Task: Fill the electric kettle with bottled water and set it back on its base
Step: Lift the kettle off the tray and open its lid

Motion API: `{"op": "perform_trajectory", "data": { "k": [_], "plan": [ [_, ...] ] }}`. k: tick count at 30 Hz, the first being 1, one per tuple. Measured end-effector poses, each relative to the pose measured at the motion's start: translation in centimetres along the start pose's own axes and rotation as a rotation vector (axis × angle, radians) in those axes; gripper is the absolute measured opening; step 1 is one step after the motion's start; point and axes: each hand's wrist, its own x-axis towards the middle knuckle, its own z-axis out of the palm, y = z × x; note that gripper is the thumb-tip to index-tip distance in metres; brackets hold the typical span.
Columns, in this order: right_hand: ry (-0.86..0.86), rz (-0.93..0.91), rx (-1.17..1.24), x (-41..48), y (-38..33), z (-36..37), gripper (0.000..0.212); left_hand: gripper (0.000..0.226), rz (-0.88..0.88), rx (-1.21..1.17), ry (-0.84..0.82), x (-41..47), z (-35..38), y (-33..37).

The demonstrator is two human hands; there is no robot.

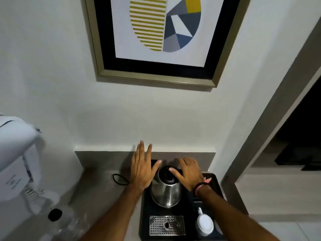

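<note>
Two hands are all we bring to the worktop (97, 185): on its black tray (215, 185) stands the steel kettle (166, 193), our open left hand (141, 171) at nine o'clock, right hand (188, 173) at two o'clock, thumb touching its lid, gripping nothing.

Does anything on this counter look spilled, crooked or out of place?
Nothing looks spilled or broken. The kettle stands upright on the black tray, lid shut, with the mug and a metal grille near it. The only stray thing is a black hair tie lying loose on the counter, left of the tray.
</note>
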Motion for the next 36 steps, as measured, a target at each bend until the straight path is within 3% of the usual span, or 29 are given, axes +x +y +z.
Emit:
{"op": "perform_trajectory", "data": {
  "k": [8, 12, 21, 26, 29, 36],
  "plan": [
    [-0.076, 0.173, 0.01, -0.3, -0.8, 1.4, 0.093, 0.067, -0.209, -0.086, -0.264, -4.6, 3.8, -0.6],
    [-0.111, 0.21, 0.022, 0.2, -1.3, 1.3, 0.082, 0.048, -0.281, -0.202, -0.231, -5.5, 3.9, -0.3],
    [-0.142, 0.204, 0.042, 0.4, -1.0, 1.5, 0.066, 0.043, -0.478, -0.461, -0.158, -5.5, 4.2, 0.8],
    [-0.109, 0.236, 0.252, 0.3, -0.6, 1.6, 0.058, 0.042, -0.574, -0.594, -0.096, -5.4, 4.8, 1.4],
    [-0.09, 0.27, 0.522, 0.1, 0.8, 1.3, 0.053, 0.041, -0.629, -0.646, -0.069, -5.2, 4.8, 1.5],
    [-0.1, 0.421, 1.006, -0.8, 3.0, 1.4, 0.034, 0.041, -0.631, -0.541, -0.07, -4.5, 4.9, 1.9]
  ]
}}
